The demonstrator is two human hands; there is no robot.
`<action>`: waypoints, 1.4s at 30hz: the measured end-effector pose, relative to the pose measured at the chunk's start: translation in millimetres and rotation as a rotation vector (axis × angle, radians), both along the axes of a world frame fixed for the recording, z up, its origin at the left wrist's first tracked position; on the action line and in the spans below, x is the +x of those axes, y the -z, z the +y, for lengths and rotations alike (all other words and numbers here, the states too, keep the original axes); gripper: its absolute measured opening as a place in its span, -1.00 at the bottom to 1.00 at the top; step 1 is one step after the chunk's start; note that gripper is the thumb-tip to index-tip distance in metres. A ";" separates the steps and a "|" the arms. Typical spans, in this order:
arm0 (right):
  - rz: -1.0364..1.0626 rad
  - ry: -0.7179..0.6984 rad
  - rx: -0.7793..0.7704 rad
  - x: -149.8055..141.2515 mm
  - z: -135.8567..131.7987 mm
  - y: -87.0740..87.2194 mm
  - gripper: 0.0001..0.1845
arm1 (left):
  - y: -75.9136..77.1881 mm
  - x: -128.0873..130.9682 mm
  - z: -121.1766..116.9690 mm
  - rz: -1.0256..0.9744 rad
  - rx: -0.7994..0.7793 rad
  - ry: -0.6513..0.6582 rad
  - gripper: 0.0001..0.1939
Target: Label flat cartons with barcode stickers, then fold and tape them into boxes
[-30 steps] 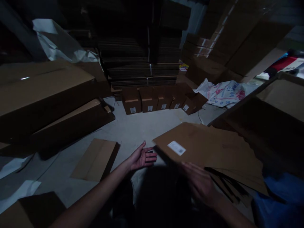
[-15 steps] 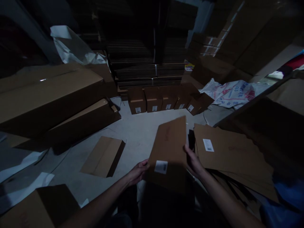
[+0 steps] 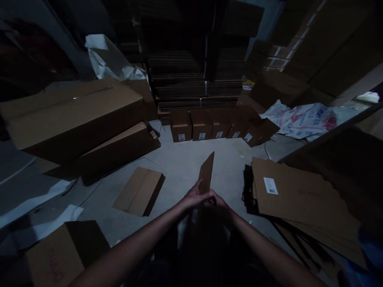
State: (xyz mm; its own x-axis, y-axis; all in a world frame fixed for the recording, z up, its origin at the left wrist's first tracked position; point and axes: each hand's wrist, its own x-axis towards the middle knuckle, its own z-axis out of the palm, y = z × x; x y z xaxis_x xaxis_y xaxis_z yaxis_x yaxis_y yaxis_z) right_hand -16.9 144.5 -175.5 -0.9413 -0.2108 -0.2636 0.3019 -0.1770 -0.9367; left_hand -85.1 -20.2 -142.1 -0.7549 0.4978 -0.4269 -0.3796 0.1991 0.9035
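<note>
A brown cardboard box (image 3: pixel 206 173), folded flat, stands nearly edge-on between my hands in front of me. My left hand (image 3: pixel 196 196) grips its left face, thumb up along the board. Against the opposite side, my right hand (image 3: pixel 219 203) is closed at the near edge, close to the left fingers. Part of a white label (image 3: pixel 194 215) shows below my left hand; the lower part of the box fades into shadow. To the right lies a pile of flat cardboard boxes (image 3: pixel 302 199), the top one bearing a white label (image 3: pixel 271 185).
A row of open boxes (image 3: pixel 201 126) stands along the stacked cardboard (image 3: pixel 197 89) at the back. On the floor at left lies a closed box (image 3: pixel 138 190). Larger cartons (image 3: pixel 77 113) sit behind it, and another box (image 3: pixel 56 257) is near front left. A printed white sack (image 3: pixel 308 118) lies at right.
The flat box has turned from facing me to nearly edge-on. Both hands have come together around it, the right one moving left. The view has shifted slightly left.
</note>
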 end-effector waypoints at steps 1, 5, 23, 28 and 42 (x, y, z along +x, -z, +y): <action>-0.030 -0.008 -0.024 -1.9 0.1 2.3 -0.27 | -1.1 -0.8 -4.5 -0.024 0.018 -0.029 0.28; -0.114 -0.069 -0.132 -6.6 -0.6 7.9 -0.17 | -9.9 -4.2 -22.2 -0.093 0.024 -0.059 0.17; 0.416 0.117 1.303 -13.6 88.1 -47.5 0.07 | -40.4 3.6 -77.4 0.689 -0.451 0.360 -0.02; 0.519 -0.211 1.438 -7.1 64.3 -69.9 -0.55 | -35.0 5.3 -54.4 1.191 -0.819 0.195 -0.24; 0.418 -0.702 1.297 5.8 53.7 -79.7 -0.86 | 16.5 -10.5 -4.3 1.386 -0.685 0.602 -0.41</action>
